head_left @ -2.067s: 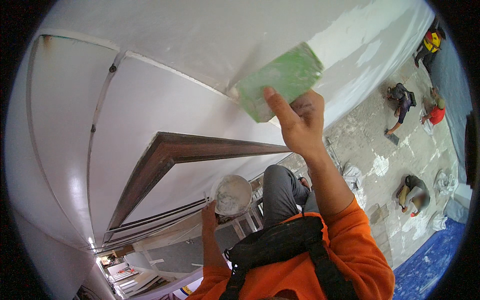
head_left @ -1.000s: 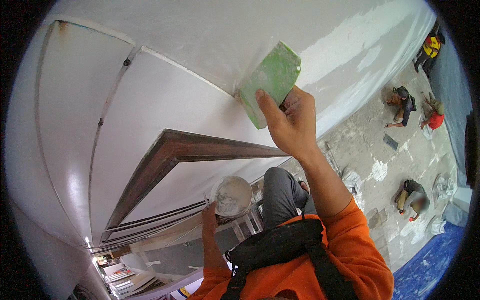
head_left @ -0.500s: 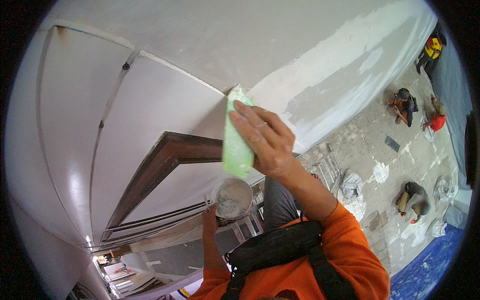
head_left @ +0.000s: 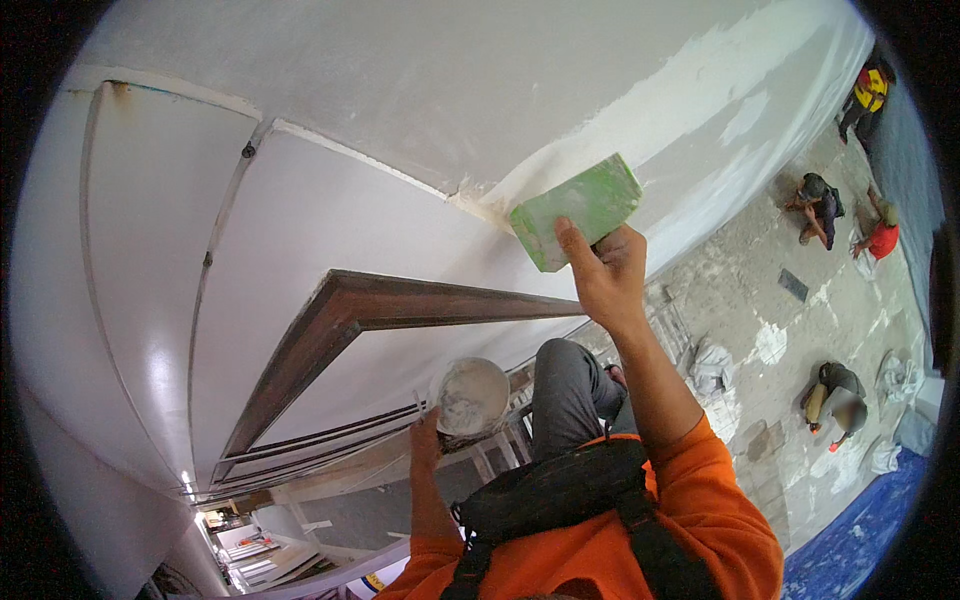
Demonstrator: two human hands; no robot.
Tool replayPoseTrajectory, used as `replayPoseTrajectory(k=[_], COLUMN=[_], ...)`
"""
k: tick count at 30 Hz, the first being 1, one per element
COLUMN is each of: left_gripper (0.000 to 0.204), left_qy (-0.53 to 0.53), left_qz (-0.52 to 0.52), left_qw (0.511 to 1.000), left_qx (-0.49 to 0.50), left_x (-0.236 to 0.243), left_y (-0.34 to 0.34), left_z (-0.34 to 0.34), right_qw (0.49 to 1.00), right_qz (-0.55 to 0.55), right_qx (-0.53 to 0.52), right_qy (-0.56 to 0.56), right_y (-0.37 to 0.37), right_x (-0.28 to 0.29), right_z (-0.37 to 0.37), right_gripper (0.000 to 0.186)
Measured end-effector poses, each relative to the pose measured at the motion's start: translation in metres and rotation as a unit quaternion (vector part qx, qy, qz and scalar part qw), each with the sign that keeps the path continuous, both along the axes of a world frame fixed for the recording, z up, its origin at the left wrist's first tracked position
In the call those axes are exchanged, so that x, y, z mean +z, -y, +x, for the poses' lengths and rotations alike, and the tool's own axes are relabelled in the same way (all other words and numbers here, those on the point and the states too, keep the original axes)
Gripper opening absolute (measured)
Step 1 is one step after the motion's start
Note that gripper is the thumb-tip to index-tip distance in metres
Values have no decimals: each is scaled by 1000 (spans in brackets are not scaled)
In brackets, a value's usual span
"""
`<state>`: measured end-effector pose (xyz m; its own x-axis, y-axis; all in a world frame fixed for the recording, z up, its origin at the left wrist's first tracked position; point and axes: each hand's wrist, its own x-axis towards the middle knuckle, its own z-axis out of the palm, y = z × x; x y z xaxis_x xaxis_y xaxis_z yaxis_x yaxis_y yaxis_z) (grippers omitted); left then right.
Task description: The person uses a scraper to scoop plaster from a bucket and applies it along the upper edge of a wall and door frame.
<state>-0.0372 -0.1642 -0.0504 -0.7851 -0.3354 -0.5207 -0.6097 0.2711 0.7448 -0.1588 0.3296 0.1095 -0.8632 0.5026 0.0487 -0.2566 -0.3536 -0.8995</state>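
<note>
My right hand [head_left: 612,275] grips a green plastic spreader [head_left: 585,205] smeared with whitish paste, thumb lying over its face. The blade is up against the wall [head_left: 400,60], just right of the corner of a white panel [head_left: 350,200]. Lower down, my left hand [head_left: 425,432] clasps the side of a round pail [head_left: 503,380]. Pale wet compound [head_left: 468,398] coats the inside of the pail. A thin light-coloured strip stands up by the left fingers; its kind is unclear.
A dark brown frame [head_left: 340,300] runs below the panel. My bent knee [head_left: 570,385] is beside the pail, with ladder rungs [head_left: 490,462] underneath. Several people crouch on the stained floor [head_left: 740,300] far below right, near a blue tarp [head_left: 860,530] and white sacks [head_left: 712,365].
My right hand has moved right from the panel's corner and turned over, so the spreader slants with its thumb side showing. The left hand and pail have barely shifted.
</note>
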Motion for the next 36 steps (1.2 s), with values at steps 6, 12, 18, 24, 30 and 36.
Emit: replayPoseTrajectory(k=[6,12,18,24,30,36], left_gripper=[56,49,51,47,43,50], left_qy=[2,-30,-49,-72,-15,-12], left_qz=[-33,-68,-76,-61,-38,-54], left_qw=[999,996,993,995,999,998], left_qx=[-20,-45,-80,-45,-4,10], left_x=[2,-4,-5,-1,8,6], left_y=[-20,-10,-11,-25,-28,-31], left_z=[-7,-6,-3,-5,-7,-4], right_qw=[994,983,985,857,821,981], right_qz=[110,178,81,377,450,62], right_qx=[9,3,-11,-188,-216,-53], right_qy=[22,-51,-150,-298,-277,-176], right_y=[3,3,-6,-4,48,28], right_x=[21,66,88,53,29,24], right_z=[-11,-26,-33,-22,-24,2], right_gripper=[19,20,17,27,56,18])
